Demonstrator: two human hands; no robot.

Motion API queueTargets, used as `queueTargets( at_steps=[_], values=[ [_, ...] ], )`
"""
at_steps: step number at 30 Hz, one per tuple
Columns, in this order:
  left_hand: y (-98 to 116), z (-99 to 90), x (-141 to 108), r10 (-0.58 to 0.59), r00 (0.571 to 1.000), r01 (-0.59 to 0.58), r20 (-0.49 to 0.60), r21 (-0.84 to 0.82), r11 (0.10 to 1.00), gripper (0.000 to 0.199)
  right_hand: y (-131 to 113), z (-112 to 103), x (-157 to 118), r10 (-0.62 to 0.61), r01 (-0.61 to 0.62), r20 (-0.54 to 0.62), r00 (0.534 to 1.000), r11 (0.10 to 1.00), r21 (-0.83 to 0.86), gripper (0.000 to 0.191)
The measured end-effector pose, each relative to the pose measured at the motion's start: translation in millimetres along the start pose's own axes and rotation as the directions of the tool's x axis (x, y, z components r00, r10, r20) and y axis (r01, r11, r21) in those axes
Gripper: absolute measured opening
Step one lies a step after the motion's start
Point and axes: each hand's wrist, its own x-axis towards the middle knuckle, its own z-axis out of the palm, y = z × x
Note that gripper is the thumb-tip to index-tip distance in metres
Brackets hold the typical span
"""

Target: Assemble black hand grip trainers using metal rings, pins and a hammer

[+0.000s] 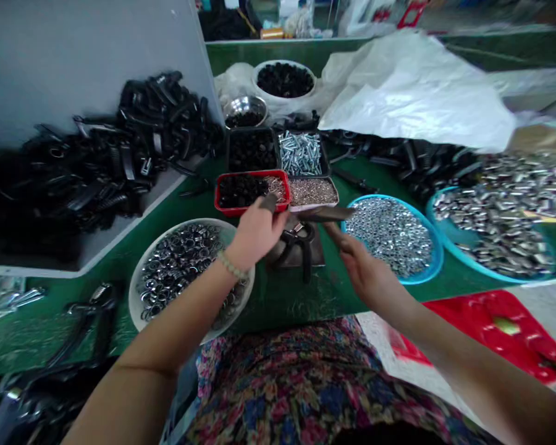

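On the green table (282, 303), a black part (306, 262) lies on a plate (318, 250) near the hammer (324, 214) gripped by the right hand (360, 266); whether the left hand (258, 232)'s fingers hold anything is unclear.

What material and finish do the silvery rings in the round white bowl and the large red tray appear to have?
Silvery rings: probably polished metal, from their bright glints.
Red tray: likely moulded plastic, fairly smooth, from its even colour and rounded forms.

No readable text or labels anywhere.
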Motion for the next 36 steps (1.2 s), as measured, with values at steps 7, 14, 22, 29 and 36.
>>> queueTargets(
  at_steps=[7,14,22,29,36],
  values=[
    [29.2,55.6,123.3,0.202,0.934,-0.256,0.295,0.159,0.953,0.026,0.6,-5.3,4.2,0.035,-0.007,-0.257,0.966,0.994,0.107,0.048],
    [30.7,79.3,137.1,0.180,0.941,-0.232,0.285,0.162,0.959,0.026,16.2,-9.2,1.1,0.115,-0.061,-0.354,0.928,0.985,0.159,0.047],
    [30.9,44.6,64.5,0.194,0.957,-0.097,0.216,-0.393,0.914,0.020,24.3,-3.5,-0.6,0.144,-0.063,-0.376,0.916,0.974,0.219,0.047],
    [14.6,59.5,-17.4,0.053,0.979,0.047,0.198,-0.469,0.882,0.009,25.4,1.5,0.9,0.137,-0.038,-0.401,0.906,0.969,0.245,0.044],
    [11.5,73.0,-15.4,0.165,0.964,-0.126,0.207,-0.191,0.973,0.020,21.0,6.1,-2.8,0.099,0.017,-0.396,0.913,0.960,0.279,0.040]
  ],
)
